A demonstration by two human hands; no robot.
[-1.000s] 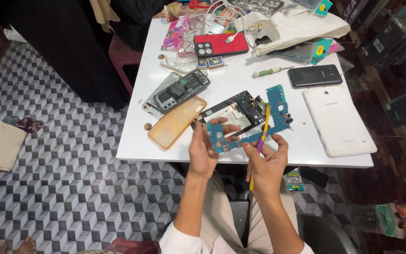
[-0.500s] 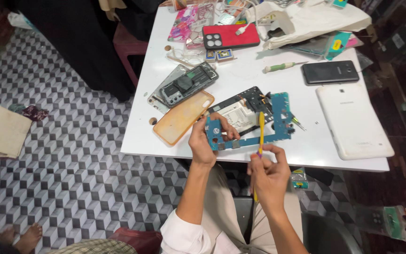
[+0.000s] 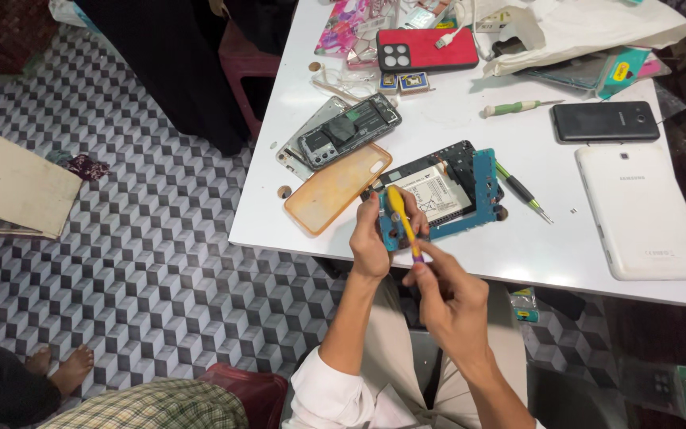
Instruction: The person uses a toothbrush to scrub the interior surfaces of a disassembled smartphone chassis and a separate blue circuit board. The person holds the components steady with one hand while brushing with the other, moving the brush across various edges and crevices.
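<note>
Head view, containers: an orange phone case (image 3: 337,187) lies hollow side up and empty at the near left of the white table (image 3: 518,254); a white bag (image 3: 597,28) lies at the far edge, its contents hidden.
Opened device: a dark tablet frame (image 3: 438,187) lies at the near edge of the table, a white battery (image 3: 432,196) seated in it and a blue circuit board (image 3: 482,191) running along its right and near sides.
Left hand: the left hand (image 3: 373,242) grips the near left corner of the frame, fingers curled up over the blue board.
Right hand: the right hand (image 3: 450,294) hangs just off the table edge, thumb and fingertips pinched on a yellow pry tool (image 3: 401,216) whose tip stands over that corner.
Around it: a green-handled screwdriver (image 3: 522,191) lies just right of the frame, a white tablet (image 3: 641,210) further right, a black phone (image 3: 605,121) beyond it, a stripped phone body (image 3: 348,131) to the far left and a red phone (image 3: 426,49) at the back.
Floor: a bare foot (image 3: 69,367) of another person rests on cube-patterned tiles.
</note>
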